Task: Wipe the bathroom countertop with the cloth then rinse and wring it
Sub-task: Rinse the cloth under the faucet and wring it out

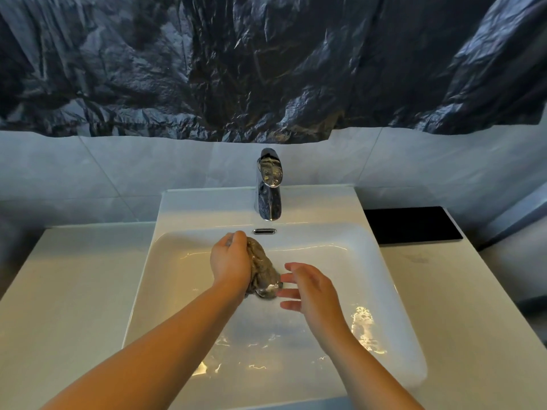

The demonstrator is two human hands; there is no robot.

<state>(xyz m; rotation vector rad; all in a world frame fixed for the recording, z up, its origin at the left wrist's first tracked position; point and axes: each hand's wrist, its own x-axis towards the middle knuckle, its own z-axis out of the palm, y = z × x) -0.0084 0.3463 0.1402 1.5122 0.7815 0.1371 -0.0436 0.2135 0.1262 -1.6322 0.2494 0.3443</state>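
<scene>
The cloth [264, 269] is down in the sink [384, 279], bunched into a wet, brownish roll; the left hand [230, 263] grips its upper part, fingers curled round it just below the overflow slot [264, 231] and in line with the tap [268, 184]. The right hand [311, 288] holds nothing; its fingers are spread and relaxed, the tips just beside the cloth's lower end (whether they actually touch it I can't tell from here).

What matters is how the roll lies: its long axis runs from the back of the basin, under the left hand, down and toward the person's right, ending near the basin floor; so the free end points almost straight at the open right hand, which is the nearer one to it. I'd judge this is the wringing stage, with the right hand about to close on that lower end and twist against the left. No stream is visible at the tap; the countertop [74, 276] on either side looks done with.
</scene>
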